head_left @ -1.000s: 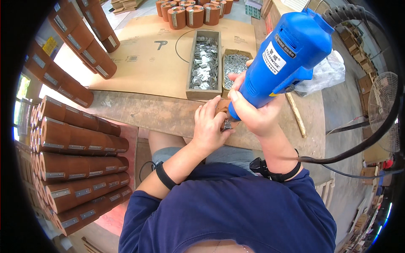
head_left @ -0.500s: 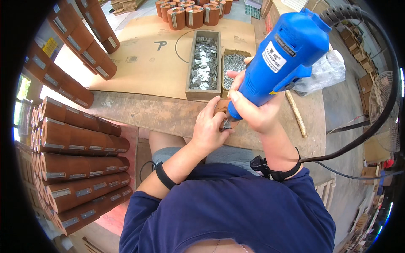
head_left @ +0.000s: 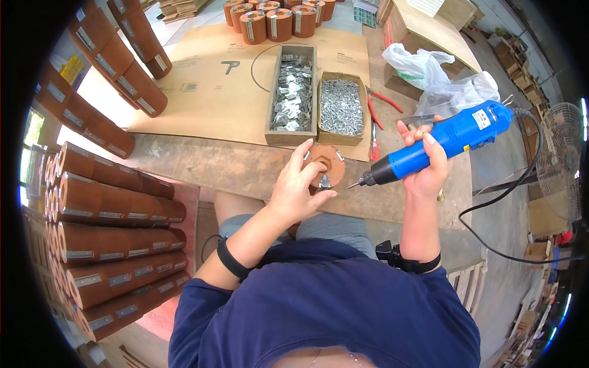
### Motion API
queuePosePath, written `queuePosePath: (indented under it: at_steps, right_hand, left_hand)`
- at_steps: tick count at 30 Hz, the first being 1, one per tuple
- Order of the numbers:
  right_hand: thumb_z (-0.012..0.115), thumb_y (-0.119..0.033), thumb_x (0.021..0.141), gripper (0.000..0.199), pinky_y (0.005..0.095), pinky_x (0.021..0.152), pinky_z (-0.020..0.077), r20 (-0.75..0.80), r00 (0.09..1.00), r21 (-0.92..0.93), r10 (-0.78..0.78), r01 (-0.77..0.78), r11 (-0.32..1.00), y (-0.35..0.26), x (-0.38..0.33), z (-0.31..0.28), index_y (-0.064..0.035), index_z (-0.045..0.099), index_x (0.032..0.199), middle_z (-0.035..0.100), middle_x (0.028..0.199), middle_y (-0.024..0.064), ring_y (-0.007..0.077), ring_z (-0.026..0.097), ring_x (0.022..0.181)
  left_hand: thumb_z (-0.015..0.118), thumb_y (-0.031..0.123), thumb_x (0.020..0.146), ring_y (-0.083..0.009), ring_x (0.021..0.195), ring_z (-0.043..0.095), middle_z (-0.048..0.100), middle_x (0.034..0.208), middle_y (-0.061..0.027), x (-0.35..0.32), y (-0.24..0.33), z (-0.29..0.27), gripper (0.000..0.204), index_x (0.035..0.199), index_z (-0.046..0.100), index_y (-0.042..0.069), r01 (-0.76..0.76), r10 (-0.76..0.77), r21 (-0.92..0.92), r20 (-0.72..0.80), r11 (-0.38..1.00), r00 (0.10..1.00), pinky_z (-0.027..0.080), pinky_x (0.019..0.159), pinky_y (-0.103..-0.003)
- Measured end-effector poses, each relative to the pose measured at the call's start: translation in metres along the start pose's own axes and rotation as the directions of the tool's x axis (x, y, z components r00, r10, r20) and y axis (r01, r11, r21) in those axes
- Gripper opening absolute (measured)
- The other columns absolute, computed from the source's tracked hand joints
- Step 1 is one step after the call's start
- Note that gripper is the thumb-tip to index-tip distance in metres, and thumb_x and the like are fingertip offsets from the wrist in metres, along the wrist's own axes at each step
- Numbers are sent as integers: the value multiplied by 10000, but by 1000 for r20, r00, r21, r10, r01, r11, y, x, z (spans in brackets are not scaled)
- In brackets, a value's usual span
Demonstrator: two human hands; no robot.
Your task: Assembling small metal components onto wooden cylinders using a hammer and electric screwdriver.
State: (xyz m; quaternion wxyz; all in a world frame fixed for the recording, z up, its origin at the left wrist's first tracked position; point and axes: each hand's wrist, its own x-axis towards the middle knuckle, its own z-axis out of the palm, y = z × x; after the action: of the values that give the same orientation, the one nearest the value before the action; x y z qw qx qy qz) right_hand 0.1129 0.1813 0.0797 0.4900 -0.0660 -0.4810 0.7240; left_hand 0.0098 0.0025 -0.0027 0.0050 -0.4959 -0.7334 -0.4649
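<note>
On the bench before me stands a brown round block with a central hole and small metal pieces at its rim. My left hand grips its left and near side, the index finger reaching in at the hole. A grey metal clip shows at the block's near edge, close to my thumb. My right hand is wrapped round a blue electric screwdriver, held tilted to the right. Its bit points down and left, apart from the block. The block's underside is hidden.
Beyond the block are a wooden tray of metal clips and a carton of screws. Red-handled pliers and plastic bags lie to their right. Brown cylinders are stacked at left; others stand far back. A cord hangs at right.
My right hand has swung the screwdriver off the block, rightward and down, tilting it over. The carton and pliers are uncovered. My left hand has stayed at the block.
</note>
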Motion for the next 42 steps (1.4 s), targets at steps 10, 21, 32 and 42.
queuePosePath:
  at_steps: [10, 21, 32, 42]
  right_hand:
    - [559, -42, 737, 496, 466, 800, 471, 29, 1000, -123, 3, 1, 992, 6, -12, -9, 0, 337, 1178, 533, 772, 96, 199, 567, 672]
    - [564, 0, 721, 465, 443, 698, 514, -240, 954, -56, 182, -201, 978, 27, -15, -47, 3, 362, 1141, 516, 755, 102, 212, 566, 633]
    - [600, -88, 736, 344, 440, 680, 521, -440, 783, -40, 440, -507, 861, 78, -30, -103, -32, 432, 1031, 518, 730, 89, 198, 546, 635]
    - [608, -103, 738, 300, 415, 662, 522, -445, 725, 99, 526, -545, 833, 88, -32, -122, -45, 435, 975, 511, 734, 76, 194, 539, 640]
  left_hand:
    - [803, 138, 558, -344, 1075, 506, 387, 1291, -206, 0, 0, -5, 407, 900, 600, 51, 18, -17, -46, 29, 999, 999, 448, 862, -376]
    - [778, 252, 584, -392, 1062, 489, 389, 1270, -243, 9, 15, -15, 448, 913, 579, 20, -50, 26, 180, 133, 982, 991, 417, 875, -428]
    - [754, 155, 574, -409, 1164, 373, 352, 1301, -220, 19, 5, -32, 398, 924, 587, 67, -136, 49, 312, 272, 940, 961, 346, 944, -469]
    - [795, 197, 558, -394, 1012, 512, 375, 1218, -233, 2, 19, -17, 434, 858, 533, 23, 268, -298, 259, 81, 928, 951, 469, 818, -408]
